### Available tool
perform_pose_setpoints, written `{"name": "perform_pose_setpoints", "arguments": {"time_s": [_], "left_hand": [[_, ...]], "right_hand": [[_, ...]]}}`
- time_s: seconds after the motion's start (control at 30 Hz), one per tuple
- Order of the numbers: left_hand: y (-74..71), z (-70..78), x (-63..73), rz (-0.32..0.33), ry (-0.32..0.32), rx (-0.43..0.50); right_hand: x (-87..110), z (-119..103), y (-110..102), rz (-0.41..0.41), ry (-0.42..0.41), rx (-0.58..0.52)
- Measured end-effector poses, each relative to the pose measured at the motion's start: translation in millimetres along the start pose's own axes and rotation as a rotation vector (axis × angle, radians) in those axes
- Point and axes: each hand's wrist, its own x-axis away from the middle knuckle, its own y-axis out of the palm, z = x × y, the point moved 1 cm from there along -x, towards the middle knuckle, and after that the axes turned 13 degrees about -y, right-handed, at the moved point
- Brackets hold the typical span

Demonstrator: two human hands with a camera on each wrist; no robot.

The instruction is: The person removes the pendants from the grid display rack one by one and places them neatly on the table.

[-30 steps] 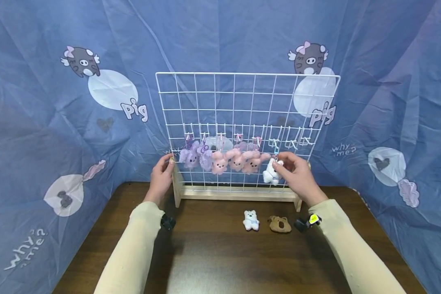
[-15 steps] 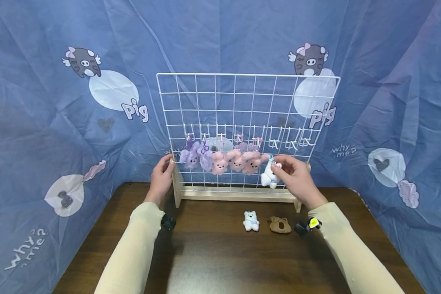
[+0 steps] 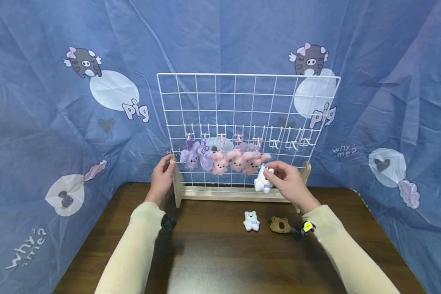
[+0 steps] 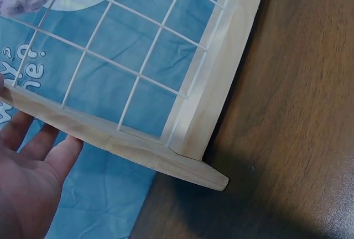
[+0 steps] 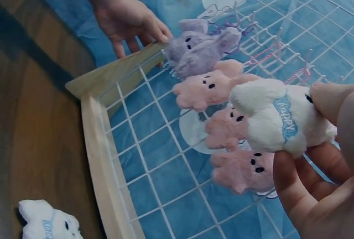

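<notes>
My right hand (image 3: 292, 185) pinches a white bear plush keychain (image 3: 261, 183) between thumb and fingers, in front of the wire grid's lower right. In the right wrist view the bear (image 5: 276, 120) lies sideways, its blue scarf lettered. My left hand (image 3: 160, 179) grips the top of the left wooden leg (image 3: 177, 188) of the white wire grid rack (image 3: 235, 92). Another white bear plush (image 3: 251, 221) and a brown plush (image 3: 279, 225) lie on the table before the rack. Purple plush keychains (image 3: 193, 157) and pink plush keychains (image 3: 220, 164) hang from hooks on the left and middle.
Bare white hooks (image 3: 292, 144) stick out from the grid's right part. A wooden base bar (image 3: 239, 194) runs low between the legs. The dark wooden table (image 3: 213, 257) spreads in front, and a blue printed cloth (image 3: 235, 32) hangs behind and at both sides.
My right hand has drawn the white bear down and to the left, its blue strap coming away from the hook it was at. The left hand has stayed on the leg.
</notes>
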Motion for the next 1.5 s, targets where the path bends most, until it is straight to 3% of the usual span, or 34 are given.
{"name": "perform_pose_setpoints", "arguments": {"time_s": [0.53, 0.97, 1.3, 1.5], "left_hand": [[0.1, 0.1, -2.0, -0.011, -0.009, -0.001], [-1.6, -1.9, -0.1, 0.003, -0.009, -0.026], [-1.4, -1.9, -0.1, -0.005, -0.008, -0.020], [-0.5, 0.1, -0.3, -0.009, 0.000, -0.009]], "right_hand": [[6.0, 17.8, 23.9, -0.068, 0.068, -0.038], [12.7, 29.0, 48.9, -0.112, 0.086, 0.009], [16.0, 32.4, 68.1, -0.150, 0.120, -0.043], [20.2, 47.4, 75.8, -0.160, 0.133, -0.060]]}}
